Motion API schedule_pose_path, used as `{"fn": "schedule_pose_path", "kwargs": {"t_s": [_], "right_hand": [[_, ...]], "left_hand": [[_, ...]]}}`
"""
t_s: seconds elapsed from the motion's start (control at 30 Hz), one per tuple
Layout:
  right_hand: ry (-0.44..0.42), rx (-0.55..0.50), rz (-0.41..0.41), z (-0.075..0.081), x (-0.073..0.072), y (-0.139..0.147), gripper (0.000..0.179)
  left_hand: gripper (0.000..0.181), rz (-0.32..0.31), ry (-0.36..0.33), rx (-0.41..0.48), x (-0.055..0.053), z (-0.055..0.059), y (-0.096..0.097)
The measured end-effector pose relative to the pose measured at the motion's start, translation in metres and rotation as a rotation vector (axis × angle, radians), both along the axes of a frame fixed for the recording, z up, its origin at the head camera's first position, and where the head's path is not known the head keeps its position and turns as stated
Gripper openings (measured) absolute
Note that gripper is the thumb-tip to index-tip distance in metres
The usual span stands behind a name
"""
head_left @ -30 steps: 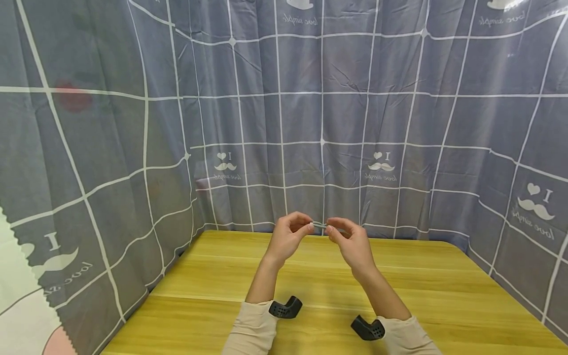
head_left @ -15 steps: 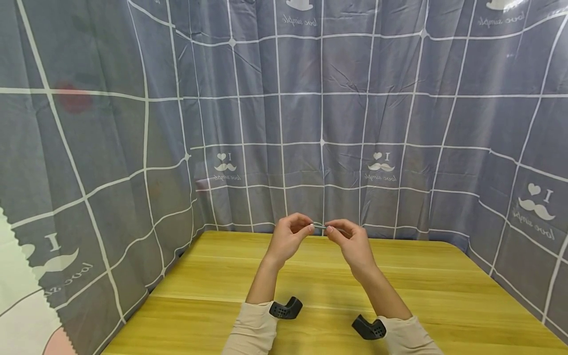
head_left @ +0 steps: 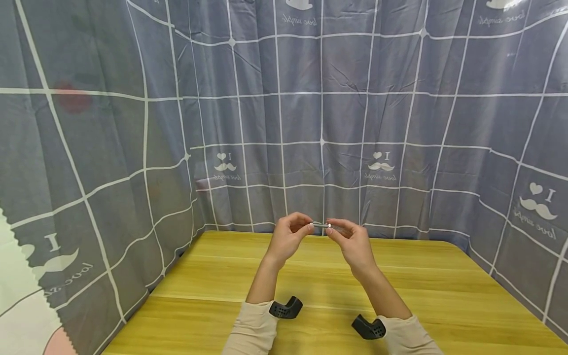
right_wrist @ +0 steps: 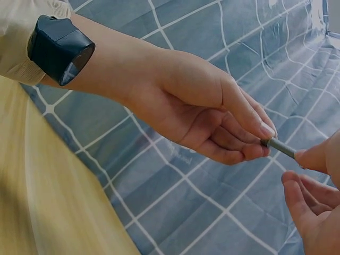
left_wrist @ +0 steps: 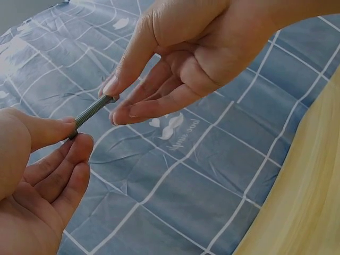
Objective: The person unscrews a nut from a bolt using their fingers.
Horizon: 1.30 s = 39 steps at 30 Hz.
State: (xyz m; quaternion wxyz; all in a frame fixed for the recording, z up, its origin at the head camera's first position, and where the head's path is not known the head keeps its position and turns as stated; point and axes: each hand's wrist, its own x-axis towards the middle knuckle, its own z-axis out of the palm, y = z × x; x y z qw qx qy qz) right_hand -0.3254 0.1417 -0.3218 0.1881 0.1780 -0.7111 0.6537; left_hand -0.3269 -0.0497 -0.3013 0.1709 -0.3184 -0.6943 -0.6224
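A grey threaded bolt (left_wrist: 91, 115) spans the gap between my two hands, held level above the far part of the table. My left hand (head_left: 286, 239) pinches one end between thumb and fingers, where a dark wider piece (left_wrist: 73, 135) shows. At the opposite end, my right hand (head_left: 355, 244) pinches the bolt by thumb and fingertips. Another small wider piece (left_wrist: 115, 98) peeks out there, partly hidden by the fingertips. Which end is the head and which a nut, I cannot tell. Beyond the pinch, the other fingers of both hands are bent loosely.
Beneath the hands lies a yellow wood-grain table (head_left: 319, 305). A grey curtain (head_left: 346, 118) with white grid lines hangs behind it and along both sides. Black wrist cameras (head_left: 286, 308) sit on both cuffs.
The fingertips of my right hand have shifted slightly on the bolt's end, and a bright spot now shows there. My left hand stays nearly still, keeping its pinch.
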Motion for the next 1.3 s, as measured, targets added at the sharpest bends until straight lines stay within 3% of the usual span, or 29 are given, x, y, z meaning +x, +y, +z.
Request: {"fn": "schedule_pose_path", "kwargs": {"t_s": [0.27,0.57,0.83,1.3], "right_hand": [[0.007,-0.01,0.014,-0.001,0.0,0.0,0.026],[0.003,-0.06,0.009,0.0,-0.001,0.001,0.029],[-0.008,-0.024,-0.009,-0.001,0.0,-0.001,0.027],[0.036,-0.064,-0.011,-0.002,-0.002,-0.002,0.02]], "left_hand": [[0.012,-0.014,-0.021,0.014,-0.026,-0.018,0.0],[0.012,-0.024,-0.01,0.028,-0.027,-0.02,-0.001],[0.015,-0.041,-0.006,0.028,-0.028,-0.021,-0.003],[0.01,-0.027,0.002,0.016,-0.027,-0.02,-0.003]]}}
